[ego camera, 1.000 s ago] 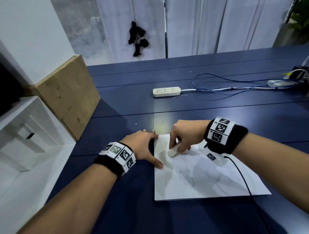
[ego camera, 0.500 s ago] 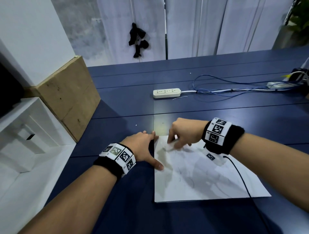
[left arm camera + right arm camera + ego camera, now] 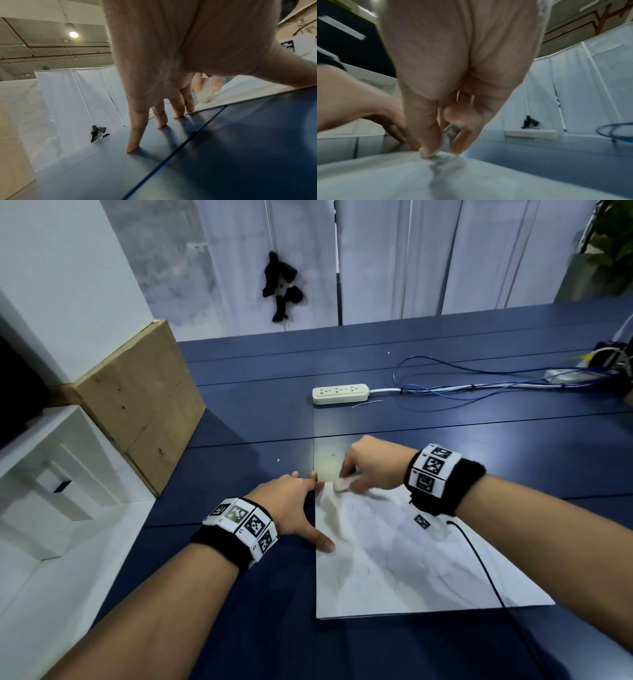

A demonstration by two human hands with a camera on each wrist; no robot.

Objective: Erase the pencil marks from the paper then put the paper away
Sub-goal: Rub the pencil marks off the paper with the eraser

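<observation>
paper (image 3: 411,559): white sheet lying flat on the dark blue tabletop (image 3: 239,628), near your edge, right of centre. Faint grey pencil marks (image 3: 390,573) visible across the middle of it. Far-left corner looks slightly wrinkled.
right hand (image 3: 373,467): fingers curled, pinching a white eraser (image 3: 344,483) between thumb and fingertips. The eraser tip is down on the paper's far-left corner. Right wrist view is blurred, but it shows the eraser (image 3: 447,136) gripped between thumb and fingers with a grey smudge under it.
left hand (image 3: 291,506): spread flat, grasping nothing. Thumb (image 3: 322,542) is pressed on the paper's left edge; the other fingers are mostly on the tabletop just left of the sheet. The index tip is at the far-left corner of the paper, and I can't tell whether it overlaps the paper. Left wrist view confirms straight fingers (image 3: 135,132) with tips down on the blue surface.
hands: close together at the paper's far-left corner, not touching as far as I can see.
wristbands: black band with white marker tags on each of your wrists. A thin black cable (image 3: 486,573) runs from the right one across the paper's right side.
power strip (image 3: 340,394): white, near the middle of the tabletop, well apart from the paper. White and blue cables (image 3: 462,385) trail towards the right edge.
cardboard box (image 3: 144,402): at the tabletop's left edge.
white shelf unit (image 3: 51,474): beside the left edge, nearer you than the box.
</observation>
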